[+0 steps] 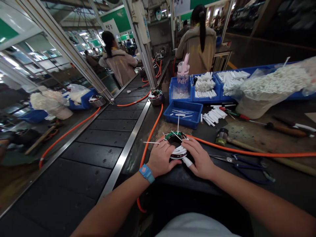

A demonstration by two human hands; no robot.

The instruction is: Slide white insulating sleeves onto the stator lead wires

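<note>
A ring-shaped motor stator (179,152) lies on the bench close in front of me. White sleeved wires run around its near inner side, green shows along its far rim, and several thin white tubes stick out of it. My left hand (161,157) wraps its left side, with the thumb at the near edge. From the other side my right hand (200,158) grips the ring, its fingers over the top on the white wires. White tape or cloth covers the right thumb tip. The fingers hide much of the ring's sides.
Beyond the stator stands a small blue tray (182,122) holding thin white tubes. Loose white sleeves (214,116) lie beside it. Scissors (247,166) and an orange hose (247,152) are at the right. A conveyor (96,151) runs along the left. Co-workers sit farther off.
</note>
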